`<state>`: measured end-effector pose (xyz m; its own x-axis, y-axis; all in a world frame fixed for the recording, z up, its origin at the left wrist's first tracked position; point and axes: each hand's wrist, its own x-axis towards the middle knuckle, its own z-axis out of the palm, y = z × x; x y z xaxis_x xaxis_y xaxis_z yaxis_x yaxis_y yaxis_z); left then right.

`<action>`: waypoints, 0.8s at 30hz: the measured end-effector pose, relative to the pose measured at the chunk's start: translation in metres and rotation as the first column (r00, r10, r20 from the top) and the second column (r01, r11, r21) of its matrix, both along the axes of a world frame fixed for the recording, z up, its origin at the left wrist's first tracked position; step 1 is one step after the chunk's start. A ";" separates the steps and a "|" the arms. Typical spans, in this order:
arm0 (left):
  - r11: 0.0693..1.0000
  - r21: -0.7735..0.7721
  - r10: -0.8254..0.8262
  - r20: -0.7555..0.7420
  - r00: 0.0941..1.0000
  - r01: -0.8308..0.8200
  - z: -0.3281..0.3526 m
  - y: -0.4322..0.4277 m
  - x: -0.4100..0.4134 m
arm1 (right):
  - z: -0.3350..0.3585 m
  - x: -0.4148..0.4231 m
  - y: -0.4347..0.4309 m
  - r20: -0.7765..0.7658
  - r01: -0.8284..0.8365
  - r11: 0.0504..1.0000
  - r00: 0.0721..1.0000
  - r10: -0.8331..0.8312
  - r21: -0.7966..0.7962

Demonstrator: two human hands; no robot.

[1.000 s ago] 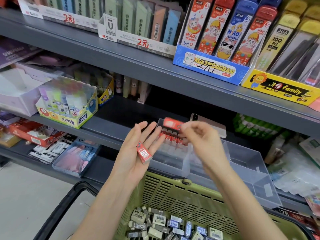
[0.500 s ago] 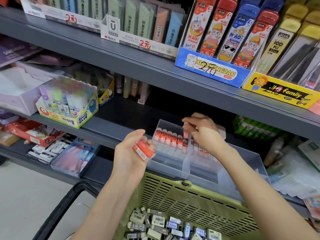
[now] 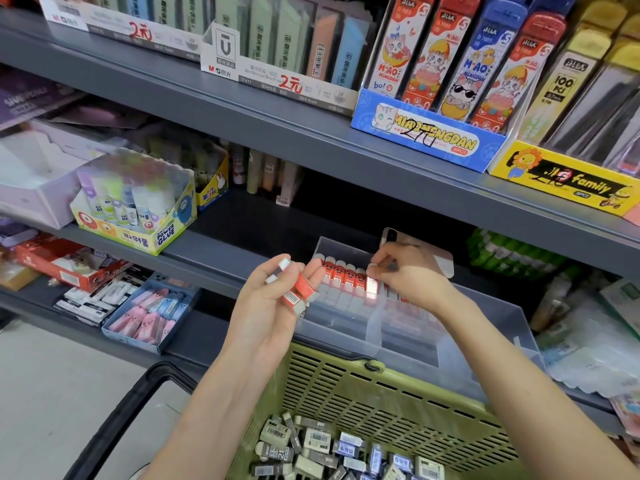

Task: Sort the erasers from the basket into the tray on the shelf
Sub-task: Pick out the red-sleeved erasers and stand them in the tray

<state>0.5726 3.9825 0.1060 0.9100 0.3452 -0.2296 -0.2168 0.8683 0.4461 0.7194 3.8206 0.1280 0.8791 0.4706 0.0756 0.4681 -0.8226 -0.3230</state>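
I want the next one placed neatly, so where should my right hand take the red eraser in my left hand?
Probably pinch the red eraser at its free lower end, coming from the right; the left hand holds its upper end.

Red-and-white erasers are showing in the clear tray, grey and cream barcoded erasers are lying in the olive-green slotted basket, and the shelf is showing dark grey.
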 end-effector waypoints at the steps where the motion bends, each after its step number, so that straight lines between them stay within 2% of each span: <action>1: 1.000 0.013 -0.001 0.001 1.000 0.001 0.000 0.000 0.000 | -0.003 0.001 -0.001 0.106 -0.027 0.997 0.994 0.035 -0.073; 3: 1.000 0.029 -0.006 0.005 1.000 0.006 0.001 -0.001 0.000 | -0.008 0.003 -0.004 0.241 -0.102 0.964 0.957 0.163 -0.247; 5: 0.999 0.033 -0.010 0.006 1.000 0.009 0.001 -0.002 0.000 | -0.008 0.001 -0.007 0.272 -0.145 0.912 0.926 0.262 -0.384; 7: 0.999 0.049 -0.015 0.012 1.000 0.015 0.002 -0.003 -0.001 | -0.004 -0.010 -0.006 0.350 -0.142 0.893 0.885 0.308 -0.427; 8: 0.998 0.063 -0.021 0.017 1.000 0.020 0.002 -0.004 -0.001 | -0.002 -0.019 -0.004 0.400 -0.156 0.929 0.869 0.291 -0.336; 9: 0.997 0.076 -0.027 0.024 0.999 0.025 0.002 -0.004 -0.001 | 0.001 -0.032 -0.002 0.416 -0.180 0.970 0.879 0.234 -0.166; 10: 0.996 0.088 -0.032 0.032 0.999 0.029 0.002 -0.005 -0.001 | 0.005 -0.045 0.002 0.364 -0.208 0.977 0.915 0.176 0.050; 12: 0.993 0.116 -0.045 0.048 0.998 0.039 0.001 -0.006 -0.002 | 0.012 -0.074 0.011 0.072 -0.196 0.899 0.981 0.182 0.392; 14: 0.982 0.181 -0.067 0.054 0.996 0.056 0.000 -0.007 -0.002 | 0.018 -0.098 0.021 -0.177 -0.102 0.831 0.956 0.234 0.547; 18: 0.930 0.355 -0.131 0.082 0.988 0.093 -0.001 -0.010 -0.005 | 0.023 -0.106 0.023 -0.481 0.113 0.753 0.827 0.290 0.648; 20: 0.922 0.379 -0.119 0.092 0.989 0.076 -0.002 -0.011 -0.004 | 0.024 -0.100 0.021 -0.548 0.174 0.752 0.787 0.281 0.636; 22: 0.947 0.320 -0.048 0.074 0.996 0.022 -0.003 -0.009 -0.001 | 0.026 -0.090 0.023 -0.498 0.215 0.757 0.851 0.164 0.617; 24: 0.966 0.249 0.062 0.027 0.998 -0.067 -0.005 -0.004 0.001 | 0.024 -0.073 0.029 -0.353 0.243 0.815 0.934 -0.051 0.527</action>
